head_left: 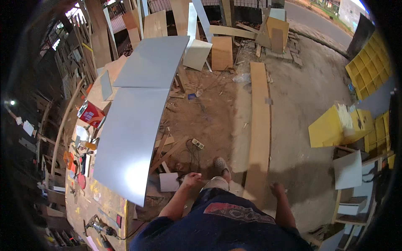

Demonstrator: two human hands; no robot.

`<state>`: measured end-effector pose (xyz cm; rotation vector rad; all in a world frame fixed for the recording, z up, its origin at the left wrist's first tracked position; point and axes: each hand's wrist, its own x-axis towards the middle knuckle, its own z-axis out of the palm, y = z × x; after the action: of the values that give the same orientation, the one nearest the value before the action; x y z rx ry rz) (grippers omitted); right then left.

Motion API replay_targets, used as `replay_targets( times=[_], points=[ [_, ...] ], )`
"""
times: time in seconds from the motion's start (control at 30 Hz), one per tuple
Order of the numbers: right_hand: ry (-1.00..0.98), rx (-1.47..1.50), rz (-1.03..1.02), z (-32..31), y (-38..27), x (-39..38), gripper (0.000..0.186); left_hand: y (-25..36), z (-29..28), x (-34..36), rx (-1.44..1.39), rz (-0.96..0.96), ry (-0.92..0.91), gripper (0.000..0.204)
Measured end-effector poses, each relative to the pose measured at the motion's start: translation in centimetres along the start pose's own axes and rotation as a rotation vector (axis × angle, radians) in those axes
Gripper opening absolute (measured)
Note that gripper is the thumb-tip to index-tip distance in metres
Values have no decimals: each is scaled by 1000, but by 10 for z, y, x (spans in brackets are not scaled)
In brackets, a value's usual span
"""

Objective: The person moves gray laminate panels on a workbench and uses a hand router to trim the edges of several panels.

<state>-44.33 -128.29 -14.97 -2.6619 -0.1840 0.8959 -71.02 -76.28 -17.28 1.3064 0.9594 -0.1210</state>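
Observation:
Bent in front of my body, my left hand [191, 180] has its fingers curled together. Whether they pinch anything is too small to make out. It is nearest to a small whitish panel [168, 182] low beside the workbench, apart from it. My right hand [277, 189] hangs loosely curled in shadow, with nothing visible in it. Just left of that hand a long brown plank [258, 125] stretches away over the ground. Two grey panels, a far one [150, 60] and a near one [127, 134], lie on the bench to my left.
The cluttered workbench [96, 196] carries a red can [91, 113] and a power drill [100, 227]. A power strip [197, 144] with cables lies on the dirt floor. Boards [222, 53] lean at the back. Yellow cabinet pieces [331, 127] and a wooden shelf frame [356, 219] stand right.

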Motion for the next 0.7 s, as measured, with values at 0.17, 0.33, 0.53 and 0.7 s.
replay_targets(
  times=[0.17, 0.33, 0.53, 0.7],
  points=[
    [-240, -306, 268, 8, 93, -13, 41, 93, 4, 98, -279, 100, 265, 28],
    [-247, 108, 358, -48, -22, 57, 43, 258, -6, 190, -478, 367, 277, 38],
    [-258, 188, 270, -119, -164, 196, 46, 414, -45, 281, -693, 694, 640, 20],
    [-305, 47, 172, -191, -284, 359, 49, 465, -79, 315, -51, 458, 1313, 45]
  ],
)
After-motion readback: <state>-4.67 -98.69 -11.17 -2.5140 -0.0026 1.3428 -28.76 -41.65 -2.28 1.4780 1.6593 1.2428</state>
